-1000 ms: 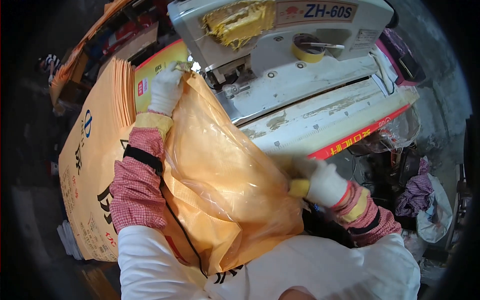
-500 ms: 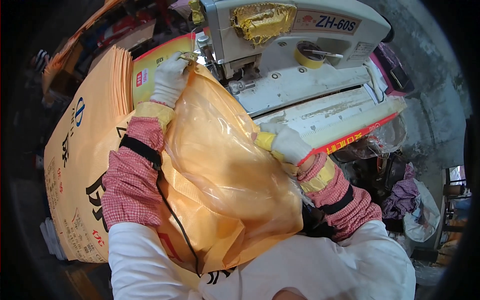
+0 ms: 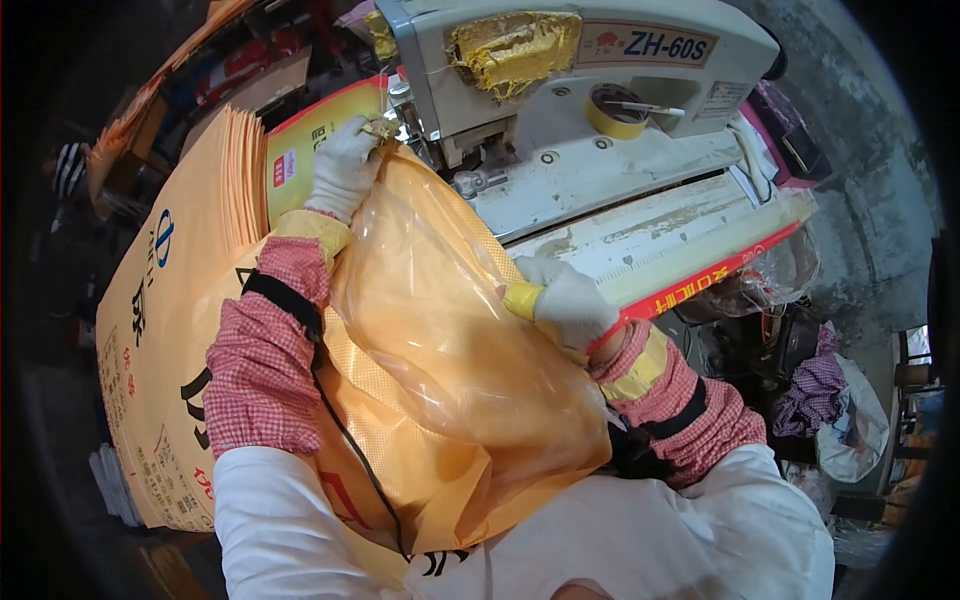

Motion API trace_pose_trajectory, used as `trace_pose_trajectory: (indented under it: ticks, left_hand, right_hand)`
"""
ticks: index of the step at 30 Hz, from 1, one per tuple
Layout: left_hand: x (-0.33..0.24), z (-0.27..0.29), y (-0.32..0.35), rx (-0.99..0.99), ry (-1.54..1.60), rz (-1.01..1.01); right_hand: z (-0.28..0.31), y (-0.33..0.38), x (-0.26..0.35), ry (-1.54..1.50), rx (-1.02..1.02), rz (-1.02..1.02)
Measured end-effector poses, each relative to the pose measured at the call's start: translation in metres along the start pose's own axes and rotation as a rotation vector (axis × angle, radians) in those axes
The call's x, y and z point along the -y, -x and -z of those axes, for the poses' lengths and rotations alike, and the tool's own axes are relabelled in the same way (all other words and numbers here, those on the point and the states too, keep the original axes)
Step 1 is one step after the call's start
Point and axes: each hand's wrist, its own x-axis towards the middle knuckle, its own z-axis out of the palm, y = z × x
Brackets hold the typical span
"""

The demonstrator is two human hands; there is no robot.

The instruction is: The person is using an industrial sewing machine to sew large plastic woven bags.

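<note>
An orange woven sack [image 3: 470, 400] with a clear plastic liner [image 3: 378, 300] spreads across my lap and up to a white industrial sewing machine [image 3: 560, 120]. My left hand [image 3: 345, 168], in a white glove with yellow at the wrist, is closed on the sack's upper corner, close beside the needle area. Further down the same sack's right edge, my right hand [image 3: 570, 298] grips it with the fingers curled over, next to the machine's bed. The edge between the two hands runs taut along the machine. The fingertips of both hands are partly hidden.
A thick stack of orange printed sacks [image 3: 150, 370] stands at my left, with a yellow-green printed sack [image 3: 300, 150] behind it. A yellow tape roll [image 3: 615, 112] sits on the machine. A red-edged strip [image 3: 720, 265] borders its bed. Cloth and plastic bags [image 3: 850, 420] lie at the right.
The view has shifted slightly. Both hands keep their hold on the sack, and the sack itself lies almost the same against the machine.
</note>
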Motion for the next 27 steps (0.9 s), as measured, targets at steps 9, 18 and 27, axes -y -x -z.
trace_pose_trajectory:
  ticks: [9,18,27]
  left_hand:
    - [-0.001,0.002,-0.010,0.109,0.017,-0.119]
    - [-0.005,0.010,-0.015,0.200,0.024,-0.223]
    - [-0.041,0.050,-0.019,0.734,-0.177,0.034]
  right_hand:
    - [-0.016,0.014,0.003,-0.042,-0.125,0.253]
    - [-0.017,0.021,-0.004,1.253,-0.468,0.675]
    - [-0.010,0.027,-0.018,0.290,-0.220,0.458]
